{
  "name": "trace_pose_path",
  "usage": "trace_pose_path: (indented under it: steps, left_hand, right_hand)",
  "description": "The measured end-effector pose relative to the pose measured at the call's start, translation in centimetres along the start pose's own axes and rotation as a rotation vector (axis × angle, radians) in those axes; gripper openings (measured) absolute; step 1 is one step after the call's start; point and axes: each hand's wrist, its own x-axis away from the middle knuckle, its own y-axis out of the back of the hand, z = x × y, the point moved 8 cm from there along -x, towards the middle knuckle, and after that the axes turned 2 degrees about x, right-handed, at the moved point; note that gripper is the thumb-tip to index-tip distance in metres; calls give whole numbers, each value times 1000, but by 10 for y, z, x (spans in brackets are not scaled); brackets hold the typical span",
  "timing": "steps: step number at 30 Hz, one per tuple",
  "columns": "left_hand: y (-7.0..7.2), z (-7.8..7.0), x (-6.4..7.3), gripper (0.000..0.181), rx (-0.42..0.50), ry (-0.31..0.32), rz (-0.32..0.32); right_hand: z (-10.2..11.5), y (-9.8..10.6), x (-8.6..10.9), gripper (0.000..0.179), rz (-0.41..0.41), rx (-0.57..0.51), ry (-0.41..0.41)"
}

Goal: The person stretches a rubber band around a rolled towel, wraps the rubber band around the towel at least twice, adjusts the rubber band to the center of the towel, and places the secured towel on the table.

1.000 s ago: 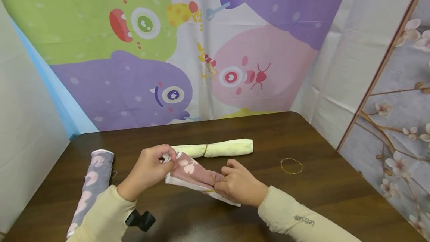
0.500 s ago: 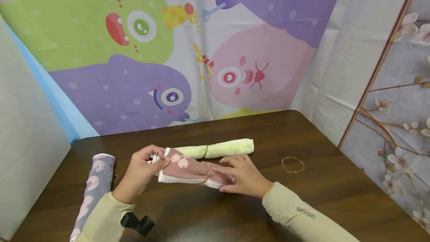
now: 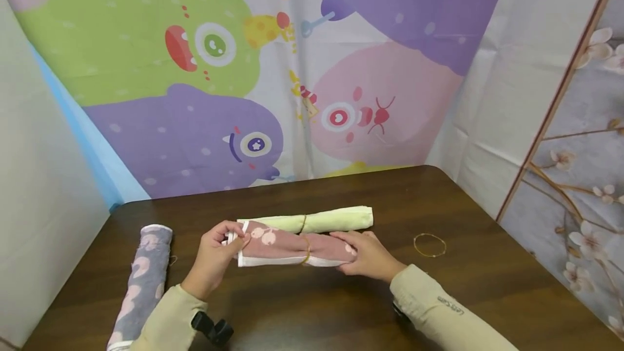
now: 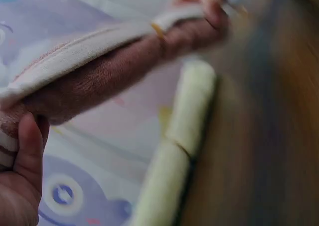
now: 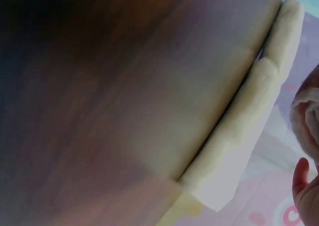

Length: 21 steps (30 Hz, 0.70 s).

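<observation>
A rolled dusty-pink towel (image 3: 283, 245) with white edges and pale cherry-like prints is held level above the dark table. A yellowish rubber band (image 3: 307, 249) cinches its middle. My left hand (image 3: 214, 256) pinches the left end between thumb and fingers; the left wrist view shows the thumb (image 4: 30, 146) against the cloth. My right hand (image 3: 372, 256) holds the right end, fingers over it and thumb below. In the right wrist view, the towel's rolled end (image 5: 301, 121) shows at the right edge. Just behind lies a pale yellow rolled towel (image 3: 338, 220), also banded.
A grey rolled towel (image 3: 138, 280) with pink shapes lies at the left of the table (image 3: 302, 318), a thin band partly visible beside it. One loose rubber band (image 3: 434, 256) lies on the right. A cartoon-printed curtain (image 3: 234, 118) hangs behind the table.
The right hand has shifted from near the band out to the pink towel's right end. The towel has turned from slanting to nearly level, and its band now sits around the middle.
</observation>
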Motion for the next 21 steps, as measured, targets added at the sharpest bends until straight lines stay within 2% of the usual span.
trace_pose_path:
  steps: [3, 5, 8, 11, 14, 17, 21]
  left_hand:
    - [5, 16, -2, 23, -113, 65, 8]
    - [7, 24, -3, 16, -148, 98, 53]
    - [6, 35, -5, 32, -172, 140, 151]
    - [3, 46, -5, 40, -191, 186, 263]
    - [1, 58, -5, 44, -231, 216, 326]
    - [3, 73, -10, 51, -321, 250, 302]
    - [9, 90, -18, 57, -461, 312, 198]
  right_hand:
    - [-8, -3, 0, 59, 65, 17, 0]
    - [-10, -6, 0, 58, 129, 43, 13]
    - [-13, -8, 0, 57, 211, 87, 38]
    - [-15, -11, -1, 55, 255, 156, 45]
    - [-19, -14, -4, 54, 278, 242, 29]
    - [-26, -19, -13, 54, 292, 336, 5]
    - [-37, -27, -31, 55, 307, 418, -41]
